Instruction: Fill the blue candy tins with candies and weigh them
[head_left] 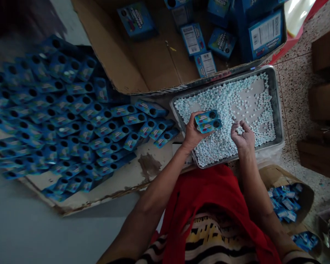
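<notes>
On the left part of the desk (132,167), from the left edge to past the middle, packed close in crooked rows: blue candy boxes (79,121), many with a dark round hole facing up, perhaps lined up like this to be easy to fill or grab. Next, along the far edge, a big open cardboard box (143,75), with more blue boxes (193,38) lying and leaning inside, likely put there to keep loose ones together.

Then, over the left part of the metal tray (279,110), a left hand (192,135) gripping two small candy boxes (206,117) side by side. Held with both holes toward the other hand, maybe to be easy to reach. Near the right end of the desk, the tray itself, full of small pale candies (225,97), with high sides good for stopping spills. Over its near side, a right hand (243,136) with palm up and fingers curled like a cup around some candies, likely to stop any from rolling out. Farther right, down low, an open paper bag (306,192) with little blue packs (285,201) inside.
</notes>
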Action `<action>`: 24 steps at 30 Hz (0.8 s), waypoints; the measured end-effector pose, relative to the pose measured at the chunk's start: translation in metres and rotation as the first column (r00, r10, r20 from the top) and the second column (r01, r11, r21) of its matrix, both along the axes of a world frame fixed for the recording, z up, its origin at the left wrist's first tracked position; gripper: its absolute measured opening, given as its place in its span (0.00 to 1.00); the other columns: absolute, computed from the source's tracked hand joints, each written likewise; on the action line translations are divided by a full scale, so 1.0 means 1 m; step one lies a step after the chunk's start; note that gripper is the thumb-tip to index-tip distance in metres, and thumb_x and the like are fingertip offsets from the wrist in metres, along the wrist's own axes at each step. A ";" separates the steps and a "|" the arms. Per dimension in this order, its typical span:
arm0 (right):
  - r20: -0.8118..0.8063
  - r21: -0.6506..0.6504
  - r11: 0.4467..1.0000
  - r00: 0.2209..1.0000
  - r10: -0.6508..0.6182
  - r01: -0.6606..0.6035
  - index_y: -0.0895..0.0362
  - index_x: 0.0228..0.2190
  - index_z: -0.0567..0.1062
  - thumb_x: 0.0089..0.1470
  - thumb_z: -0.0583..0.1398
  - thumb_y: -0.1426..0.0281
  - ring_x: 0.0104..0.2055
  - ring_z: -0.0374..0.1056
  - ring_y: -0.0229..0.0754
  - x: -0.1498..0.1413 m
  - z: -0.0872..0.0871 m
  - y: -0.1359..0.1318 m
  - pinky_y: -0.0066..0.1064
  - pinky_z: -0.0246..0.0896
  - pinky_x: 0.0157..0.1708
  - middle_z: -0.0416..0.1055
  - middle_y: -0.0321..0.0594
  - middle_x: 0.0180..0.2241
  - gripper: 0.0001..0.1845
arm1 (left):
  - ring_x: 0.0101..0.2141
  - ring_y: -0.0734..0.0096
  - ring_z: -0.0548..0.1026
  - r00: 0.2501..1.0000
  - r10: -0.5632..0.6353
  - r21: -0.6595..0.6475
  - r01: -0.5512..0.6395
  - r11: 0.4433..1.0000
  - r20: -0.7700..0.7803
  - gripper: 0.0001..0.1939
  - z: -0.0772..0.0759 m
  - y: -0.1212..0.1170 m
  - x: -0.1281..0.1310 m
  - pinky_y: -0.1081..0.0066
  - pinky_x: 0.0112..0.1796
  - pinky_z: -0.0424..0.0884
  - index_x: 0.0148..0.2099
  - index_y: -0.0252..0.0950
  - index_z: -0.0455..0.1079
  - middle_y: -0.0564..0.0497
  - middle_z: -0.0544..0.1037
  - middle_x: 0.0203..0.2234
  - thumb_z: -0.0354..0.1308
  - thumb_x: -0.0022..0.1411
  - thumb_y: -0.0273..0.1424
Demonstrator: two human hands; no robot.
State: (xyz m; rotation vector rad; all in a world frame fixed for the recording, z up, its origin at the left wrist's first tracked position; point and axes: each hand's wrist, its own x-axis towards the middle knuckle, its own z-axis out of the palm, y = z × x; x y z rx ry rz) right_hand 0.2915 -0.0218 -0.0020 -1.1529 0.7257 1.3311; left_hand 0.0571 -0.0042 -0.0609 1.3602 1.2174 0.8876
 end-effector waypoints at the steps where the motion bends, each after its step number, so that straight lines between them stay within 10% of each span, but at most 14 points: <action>1: -0.005 0.040 0.999 1.000 0.017 -0.016 0.54 0.32 0.72 0.74 0.60 0.73 0.27 0.71 0.33 -0.006 0.003 0.003 0.22 0.74 0.25 0.74 0.33 0.28 0.14 | 0.55 0.53 0.85 1.000 -0.010 -0.024 0.010 1.000 0.019 0.45 -0.001 -0.001 -0.001 0.58 0.57 0.82 0.63 0.42 0.68 0.43 0.82 0.57 0.84 0.49 0.49; 7: 0.297 0.247 0.935 0.938 0.178 -0.256 0.54 0.34 0.77 0.62 0.72 0.67 0.30 0.70 0.31 -0.029 0.034 0.015 0.19 0.68 0.26 0.76 0.33 0.31 0.09 | 0.52 0.55 0.85 0.992 -0.050 -0.077 0.059 0.995 0.114 0.47 0.000 -0.011 -0.003 0.61 0.54 0.82 0.63 0.43 0.69 0.44 0.83 0.55 0.85 0.47 0.49; 11: 0.550 0.161 0.820 0.740 0.386 -0.548 0.53 0.37 0.80 0.52 0.77 0.63 0.28 0.63 0.31 -0.024 0.050 0.015 0.22 0.60 0.26 0.76 0.32 0.33 0.15 | 0.54 0.53 0.85 0.988 -0.025 -0.060 0.035 0.998 0.149 0.46 0.002 -0.015 -0.005 0.59 0.54 0.83 0.63 0.42 0.68 0.43 0.83 0.57 0.84 0.48 0.49; 17: 0.829 -0.251 0.326 -0.028 0.559 -0.912 0.52 0.38 0.79 0.61 0.66 0.70 0.27 0.58 0.37 -0.017 0.073 0.017 0.30 0.55 0.31 0.67 0.30 0.27 0.02 | 0.61 0.53 0.81 0.995 -0.084 0.124 0.090 0.988 -0.055 0.36 0.016 -0.008 -0.009 0.57 0.63 0.78 0.64 0.43 0.70 0.45 0.80 0.60 0.77 0.56 0.32; 21: 0.731 -0.627 0.009 -0.585 0.351 -0.779 0.55 0.42 0.81 0.62 0.59 0.80 0.39 0.69 0.45 -0.029 0.089 0.029 0.36 0.61 0.41 0.77 0.44 0.41 0.13 | 0.59 0.54 0.81 0.969 -0.097 0.169 0.138 0.976 -0.226 0.38 0.033 -0.005 -0.004 0.59 0.61 0.78 0.63 0.42 0.70 0.46 0.80 0.57 0.73 0.52 0.21; 24: 0.565 -0.790 -0.100 -0.782 0.263 -0.605 0.57 0.45 0.82 0.64 0.55 0.83 0.41 0.70 0.48 -0.038 0.092 0.035 0.37 0.62 0.40 0.76 0.50 0.45 0.18 | 0.58 0.54 0.80 0.948 -0.110 0.163 0.164 0.973 -0.299 0.37 0.039 -0.006 0.001 0.60 0.60 0.77 0.63 0.42 0.70 0.46 0.80 0.56 0.73 0.52 0.20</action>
